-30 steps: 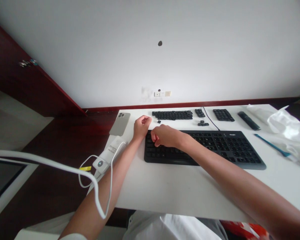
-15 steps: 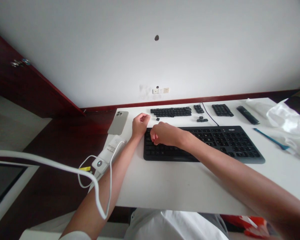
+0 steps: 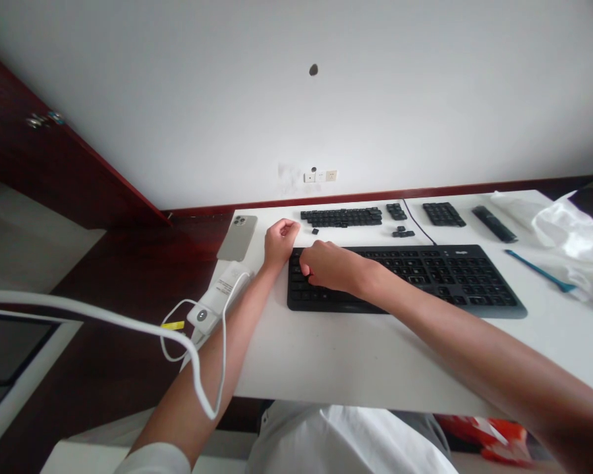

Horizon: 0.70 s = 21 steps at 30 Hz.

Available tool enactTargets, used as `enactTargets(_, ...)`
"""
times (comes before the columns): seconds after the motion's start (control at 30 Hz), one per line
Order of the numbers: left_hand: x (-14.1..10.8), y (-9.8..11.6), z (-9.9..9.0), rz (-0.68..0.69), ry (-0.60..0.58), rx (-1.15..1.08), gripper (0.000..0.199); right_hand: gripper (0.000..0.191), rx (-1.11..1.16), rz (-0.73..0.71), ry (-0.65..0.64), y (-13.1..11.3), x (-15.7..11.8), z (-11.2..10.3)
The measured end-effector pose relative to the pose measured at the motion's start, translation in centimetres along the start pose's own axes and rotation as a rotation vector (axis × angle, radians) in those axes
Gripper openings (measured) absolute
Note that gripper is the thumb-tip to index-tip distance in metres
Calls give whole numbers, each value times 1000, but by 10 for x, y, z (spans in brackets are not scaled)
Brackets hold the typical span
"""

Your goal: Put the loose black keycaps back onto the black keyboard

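Note:
A black keyboard (image 3: pixel 479 270) lies on the white table; many of its key positions on the right look bare of caps. Over its left end is my right hand (image 3: pixel 329 264), fingers curled down onto the keys; whatever they grip is hidden. My left hand (image 3: pixel 279 242) rests at the keyboard's upper left corner, thumb and fingers pinched together around something I cannot make out. One loose keycap (image 3: pixel 315 231) lies just right of it. Rows of removed keycaps (image 3: pixel 343 217) are laid out behind the keyboard, with further groups of keycaps (image 3: pixel 443 214) to the right.
On the left are a phone (image 3: pixel 238 237) and a white power strip (image 3: pixel 220 296) with a white cable (image 3: pixel 128 320) crossing over my left forearm. At right lie a dark elongated object (image 3: pixel 494 224), a blue brush (image 3: pixel 538 270) and white plastic bags (image 3: pixel 568 230).
The view has shifted slightly, so everything sits a little higher and further right. Both hands keep nearly the same places and poses.

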<state>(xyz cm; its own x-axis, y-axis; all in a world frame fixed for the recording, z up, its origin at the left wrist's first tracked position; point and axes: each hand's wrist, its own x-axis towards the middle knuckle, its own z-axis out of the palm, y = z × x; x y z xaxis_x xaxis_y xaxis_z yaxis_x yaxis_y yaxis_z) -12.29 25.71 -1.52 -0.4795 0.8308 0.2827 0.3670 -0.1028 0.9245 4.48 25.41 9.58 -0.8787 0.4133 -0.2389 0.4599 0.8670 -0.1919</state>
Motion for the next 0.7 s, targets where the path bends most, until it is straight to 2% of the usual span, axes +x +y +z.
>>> enactTargets(0.53,-1,5,-1,1,-11,-2,20,21,-161,-42,33,-8,-5,1)
enactTargets(0.7,0,5,-1,-10,-5,11,19,24,-8,-34,9,5,0,-2)
